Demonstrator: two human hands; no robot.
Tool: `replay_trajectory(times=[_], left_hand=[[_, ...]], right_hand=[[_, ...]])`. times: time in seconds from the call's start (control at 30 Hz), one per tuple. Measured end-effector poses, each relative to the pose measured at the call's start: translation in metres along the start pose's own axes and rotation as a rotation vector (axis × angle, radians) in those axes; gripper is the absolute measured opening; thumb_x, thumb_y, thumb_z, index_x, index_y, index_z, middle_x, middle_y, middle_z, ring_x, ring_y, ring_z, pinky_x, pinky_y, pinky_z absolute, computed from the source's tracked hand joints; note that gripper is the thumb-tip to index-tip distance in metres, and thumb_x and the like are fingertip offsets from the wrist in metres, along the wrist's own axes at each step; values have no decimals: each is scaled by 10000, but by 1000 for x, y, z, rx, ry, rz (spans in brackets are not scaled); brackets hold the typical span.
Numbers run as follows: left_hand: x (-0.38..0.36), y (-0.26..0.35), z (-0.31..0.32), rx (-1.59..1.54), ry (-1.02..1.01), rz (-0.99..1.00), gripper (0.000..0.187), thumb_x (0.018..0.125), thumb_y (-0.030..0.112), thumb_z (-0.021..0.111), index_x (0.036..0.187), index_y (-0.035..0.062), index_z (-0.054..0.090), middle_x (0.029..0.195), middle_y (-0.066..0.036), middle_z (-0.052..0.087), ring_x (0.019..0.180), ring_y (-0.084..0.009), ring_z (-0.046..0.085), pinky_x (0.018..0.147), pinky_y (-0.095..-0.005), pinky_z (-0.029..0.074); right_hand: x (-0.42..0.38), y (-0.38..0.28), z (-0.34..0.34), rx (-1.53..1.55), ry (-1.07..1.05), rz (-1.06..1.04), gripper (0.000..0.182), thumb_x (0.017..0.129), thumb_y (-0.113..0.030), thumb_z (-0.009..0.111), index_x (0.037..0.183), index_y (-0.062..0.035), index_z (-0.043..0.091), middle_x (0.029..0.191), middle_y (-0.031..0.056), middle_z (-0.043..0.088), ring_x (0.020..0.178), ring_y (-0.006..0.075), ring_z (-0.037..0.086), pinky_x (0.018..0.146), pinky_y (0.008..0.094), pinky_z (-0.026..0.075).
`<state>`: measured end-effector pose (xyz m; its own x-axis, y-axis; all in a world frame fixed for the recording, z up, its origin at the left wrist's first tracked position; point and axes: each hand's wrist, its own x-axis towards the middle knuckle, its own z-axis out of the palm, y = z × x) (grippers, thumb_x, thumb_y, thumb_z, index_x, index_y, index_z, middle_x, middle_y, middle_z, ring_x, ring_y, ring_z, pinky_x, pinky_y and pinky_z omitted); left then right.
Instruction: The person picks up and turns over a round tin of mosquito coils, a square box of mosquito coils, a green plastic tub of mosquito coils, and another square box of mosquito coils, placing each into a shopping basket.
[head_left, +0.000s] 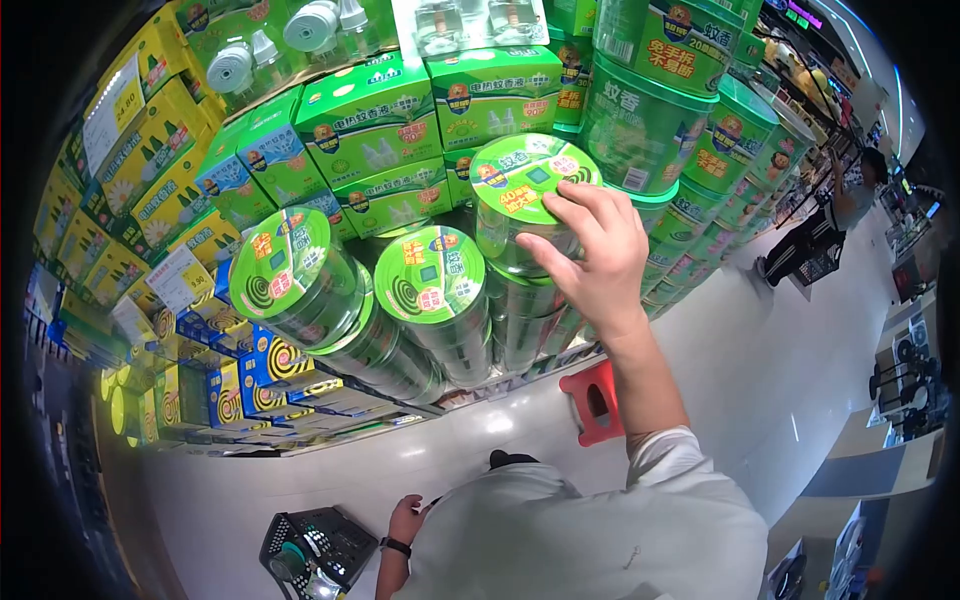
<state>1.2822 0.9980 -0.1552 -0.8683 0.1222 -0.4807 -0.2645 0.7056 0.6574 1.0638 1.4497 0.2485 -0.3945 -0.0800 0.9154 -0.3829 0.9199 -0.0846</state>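
Note:
A clear round tub of mosquito coils (515, 235) with a green and white lid tops a stack at the display's front. My right hand (600, 240) grips it from the right, fingers across the lid and thumb against the near side. To its left, two similar tubs, the middle tub (430, 275) and the left tub (285, 265), cap their own stacks. Down by my side is my left hand (405, 518), below a dark wristband; my shirt partly hides its fingers. A black shopping basket (335, 540) holding a green-topped tub is close to that wrist.
Green boxes of mosquito liquid (365, 120) are piled behind the tubs, with taller tub stacks (650, 120) to the right. Yellow boxes (160, 150) and coil boxes (270, 365) fill the left. A red stool (597, 405) is on the floor; another person (840, 210) stands in the aisle.

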Motion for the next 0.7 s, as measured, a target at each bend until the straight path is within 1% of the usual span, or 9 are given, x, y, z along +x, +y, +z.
replay_trajectory(times=[0.2, 0.33, 0.43, 0.47, 0.53, 0.57, 0.6, 0.67, 0.7], left_hand=[[8, 30, -21, 67, -16, 6, 416, 802, 293, 776, 1113, 42, 659, 995, -148, 682, 808, -261, 677, 744, -373, 557], [16, 19, -30, 73, -41, 51, 427, 805, 290, 776, 1130, 42, 651, 1015, -151, 677, 811, -268, 674, 749, -371, 558], [16, 7, -37, 75, -74, 73, 439, 808, 285, 775, 1150, 44, 646, 1026, -153, 673, 813, -269, 670, 751, -370, 557], [16, 2, -40, 70, -82, 76, 440, 809, 285, 774, 1159, 51, 646, 1026, -152, 672, 815, -268, 670, 749, -370, 557], [17, -6, -49, 80, -100, 85, 442, 811, 285, 772, 1168, 57, 646, 1026, -151, 672, 817, -266, 669, 748, -369, 558], [16, -9, -53, 85, -105, 72, 438, 815, 281, 766, 1175, 63, 646, 1029, -149, 671, 818, -262, 670, 746, -368, 558], [15, -11, -57, 88, -109, 58, 434, 818, 276, 761, 1181, 68, 646, 1033, -147, 671, 818, -258, 670, 744, -367, 557], [13, -19, -61, 112, -117, 43, 427, 820, 268, 755, 1181, 68, 646, 1036, -146, 670, 820, -256, 670, 746, -366, 557], [14, -22, -62, 129, -116, 28, 421, 822, 261, 750, 1181, 68, 646, 1040, -146, 669, 821, -253, 670, 748, -365, 557]], right_hand=[[3, -29, 11, -134, 36, 20, 364, 693, -290, 817, 978, -98, 697, 964, 70, 636, 903, 256, 598, 783, 401, 435], [9, -43, 22, -245, 91, 11, 395, 663, -303, 827, 984, -116, 693, 947, 66, 628, 899, 243, 591, 810, 389, 416], [21, -43, 13, -153, -29, -11, 427, 630, -328, 843, 952, -97, 685, 911, 55, 606, 873, 240, 574, 763, 393, 423], [25, -31, 5, -66, -99, -59, 454, 670, -362, 830, 999, -80, 692, 982, 70, 631, 942, 259, 589, 795, 402, 453], [35, -14, -16, 68, -277, -51, 487, 746, -350, 797, 1132, -74, 687, 1139, 109, 648, 1090, 303, 592, 932, 422, 468], [39, -2, -28, 138, -438, -4, 544, 782, -352, 770, 1233, -73, 653, 1268, 132, 621, 1229, 321, 545, 1043, 429, 428], [43, 10, -36, 174, -569, 7, 556, 796, -315, 769, 1278, -74, 631, 1305, 142, 607, 1269, 322, 524, 1068, 431, 415], [48, 35, -38, 290, -694, 20, 523, 824, -260, 755, 1296, -78, 623, 1314, 150, 604, 1278, 319, 520, 1067, 421, 418], [51, 35, -39, 309, -697, 38, 484, 824, -262, 764, 1253, -68, 652, 1284, 123, 627, 1238, 300, 546, 1035, 399, 448]])
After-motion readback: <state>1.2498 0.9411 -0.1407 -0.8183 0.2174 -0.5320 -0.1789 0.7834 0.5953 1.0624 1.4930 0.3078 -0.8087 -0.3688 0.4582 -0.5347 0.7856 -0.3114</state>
